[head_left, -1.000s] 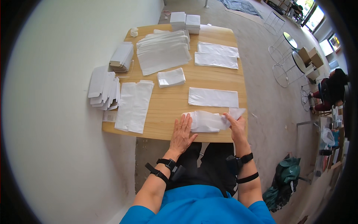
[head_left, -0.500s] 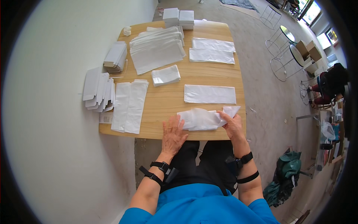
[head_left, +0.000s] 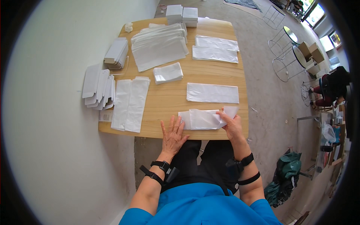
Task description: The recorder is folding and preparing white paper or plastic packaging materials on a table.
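Note:
At the table's near edge lies a thin, white, glossy folded sheet (head_left: 204,120), which looks like plastic film or tissue. My right hand (head_left: 233,126) pinches its right end between thumb and fingers, and a corner flap sticks up past the fingertips. Spread flat, my left hand (head_left: 173,137) rests on the wood with its fingertips at the sheet's left end. Just beyond lies a flat folded white strip (head_left: 212,93). Two similar strips (head_left: 215,54) overlap farther back.
The wooden table (head_left: 168,101) also bears a fanned stack of white sheets (head_left: 159,48), a small folded bundle (head_left: 168,73) and two long sheets (head_left: 131,105). White cartons (head_left: 116,52) and flattened boxes (head_left: 98,86) line the left wall. White boxes (head_left: 182,15) stand at the back.
The folded part of the sheet lies flatter and straighter, its upper layer drawn slightly right. My right hand keeps its pinch; my left hand's fingers have spread a little.

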The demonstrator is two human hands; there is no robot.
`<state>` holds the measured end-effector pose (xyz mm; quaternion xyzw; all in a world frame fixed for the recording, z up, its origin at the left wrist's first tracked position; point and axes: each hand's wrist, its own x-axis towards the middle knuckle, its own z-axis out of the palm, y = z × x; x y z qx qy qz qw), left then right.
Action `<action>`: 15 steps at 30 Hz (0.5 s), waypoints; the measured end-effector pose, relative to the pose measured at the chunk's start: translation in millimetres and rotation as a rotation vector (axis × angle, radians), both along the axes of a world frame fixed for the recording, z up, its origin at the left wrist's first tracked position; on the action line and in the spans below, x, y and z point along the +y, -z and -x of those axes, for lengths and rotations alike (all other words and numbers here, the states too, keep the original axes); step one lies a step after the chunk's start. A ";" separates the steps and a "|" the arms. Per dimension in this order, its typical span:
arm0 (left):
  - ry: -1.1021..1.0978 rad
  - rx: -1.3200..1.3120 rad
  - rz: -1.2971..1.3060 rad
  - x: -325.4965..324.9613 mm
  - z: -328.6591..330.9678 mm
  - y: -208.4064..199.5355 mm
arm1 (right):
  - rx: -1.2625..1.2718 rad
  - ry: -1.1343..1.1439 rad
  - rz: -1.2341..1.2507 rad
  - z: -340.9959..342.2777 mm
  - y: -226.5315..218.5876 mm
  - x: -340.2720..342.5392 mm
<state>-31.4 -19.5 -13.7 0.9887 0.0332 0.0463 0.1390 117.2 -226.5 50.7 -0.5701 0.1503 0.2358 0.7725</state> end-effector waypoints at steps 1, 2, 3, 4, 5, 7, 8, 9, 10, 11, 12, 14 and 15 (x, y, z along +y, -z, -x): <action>0.003 -0.001 -0.005 1.1 -0.1 1.6 | -0.026 0.014 0.069 -0.7 6.4 -4.1; 0.006 -0.002 -0.011 2.0 0.1 3.0 | -0.053 0.028 0.138 -1.9 12.9 -8.4; 0.008 -0.012 -0.017 2.3 -0.1 3.2 | -0.070 0.023 0.159 -3.3 19.7 -13.5; 0.010 -0.023 -0.022 2.5 -0.2 3.4 | -0.087 0.018 0.181 -4.8 26.5 -18.8; 0.013 -0.033 -0.028 2.2 -0.5 3.6 | -0.103 0.014 0.202 -6.0 33.2 -24.2; 0.009 -0.044 -0.011 2.9 0.3 4.7 | -0.114 -0.003 0.278 -8.3 36.8 -26.9; 0.007 -0.050 -0.002 2.9 0.5 5.3 | -0.120 -0.011 0.316 -9.3 38.7 -27.9; 0.012 -0.052 -0.001 2.7 0.4 6.1 | -0.153 -0.004 0.317 -9.9 41.2 -28.3; 0.017 -0.054 0.000 2.4 0.3 6.8 | -0.186 0.002 0.318 -10.3 43.8 -28.5; 0.023 -0.056 0.001 2.1 0.1 7.5 | -0.219 0.009 0.319 -10.9 46.0 -29.2; 0.043 -0.067 -0.013 2.6 0.4 9.2 | -0.225 0.000 0.319 -11.5 46.2 -28.1; 0.084 -0.089 -0.041 2.9 1.0 12.6 | -0.237 -0.018 0.317 -13.6 46.5 -25.6; 0.105 -0.092 -0.066 1.9 -0.3 11.3 | -0.239 -0.029 0.314 -14.8 47.3 -26.4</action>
